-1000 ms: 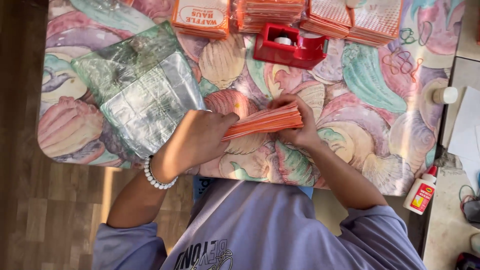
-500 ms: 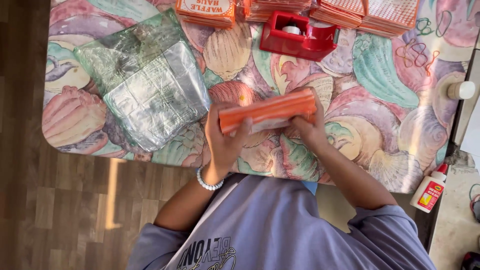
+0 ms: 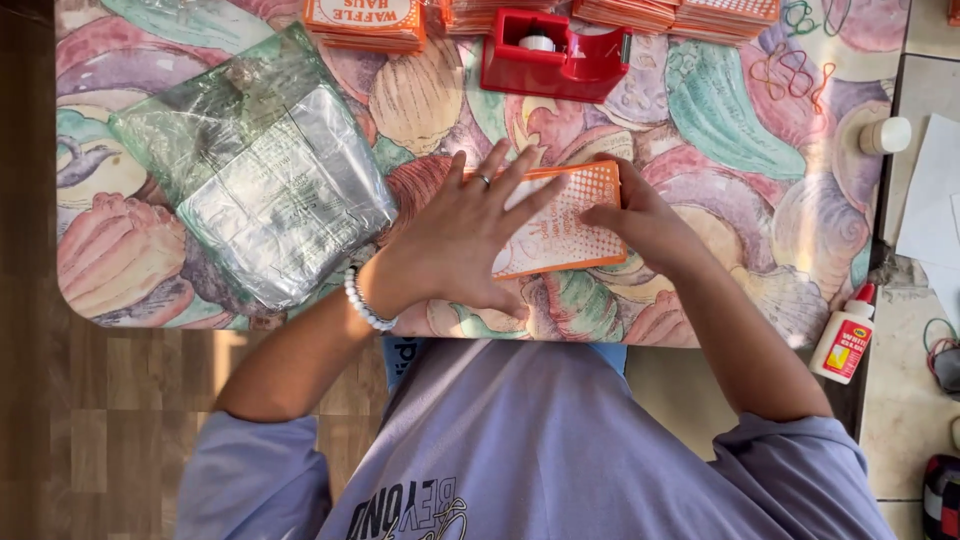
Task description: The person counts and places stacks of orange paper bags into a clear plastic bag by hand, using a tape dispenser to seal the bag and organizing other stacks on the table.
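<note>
A stack of orange and white cards [image 3: 572, 222] lies flat on the shell-patterned table [image 3: 740, 150] in front of me. My left hand [image 3: 462, 238] rests spread on its left part, fingers apart, palm down. My right hand [image 3: 640, 220] grips the stack's right edge with curled fingers. A pile of clear plastic sleeves [image 3: 262, 190] lies to the left of my left hand.
A red tape dispenser [image 3: 556, 55] stands at the back centre, with more stacks of orange cards [image 3: 366, 22] along the far edge. Rubber bands [image 3: 790, 75] lie at the back right. A glue bottle [image 3: 846, 336] and a white cap [image 3: 886, 135] sit beyond the table's right edge.
The card stack, held on edge between both hands before, now lies flat on the table. My left hand has opened and spread over it.
</note>
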